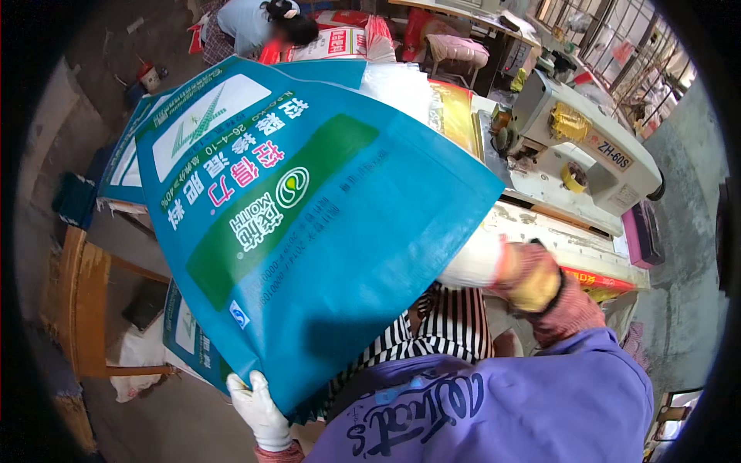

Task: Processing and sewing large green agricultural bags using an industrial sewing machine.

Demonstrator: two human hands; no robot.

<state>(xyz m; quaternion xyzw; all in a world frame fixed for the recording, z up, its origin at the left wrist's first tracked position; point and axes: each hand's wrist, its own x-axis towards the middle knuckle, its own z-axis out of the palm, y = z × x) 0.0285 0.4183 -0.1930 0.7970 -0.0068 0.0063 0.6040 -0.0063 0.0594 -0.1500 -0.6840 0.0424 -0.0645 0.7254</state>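
Observation:
A large blue-green woven sack (370, 224) with a dark green band and printed lettering spreads across the middle, tilted over my lap. My left hand (261, 410), in a white glove, pinches its near left corner between thumb and fingers. At the sack's right edge is my right hand (472, 261), also in a white glove. Its fingers are hidden by the sack and smeared, so their grip does not show. Beyond that hand stands a white industrial sewing machine (575, 139) with yellow tape on its body.
More blue-green sacks (127, 166) lie at the left, above a wooden frame (83, 309). The machine's white worktable (556, 239) runs along the right, with a purple box (643, 235) at its end. A co-worker (251, 27) bends near red-and-white sacks (336, 44) at the back.

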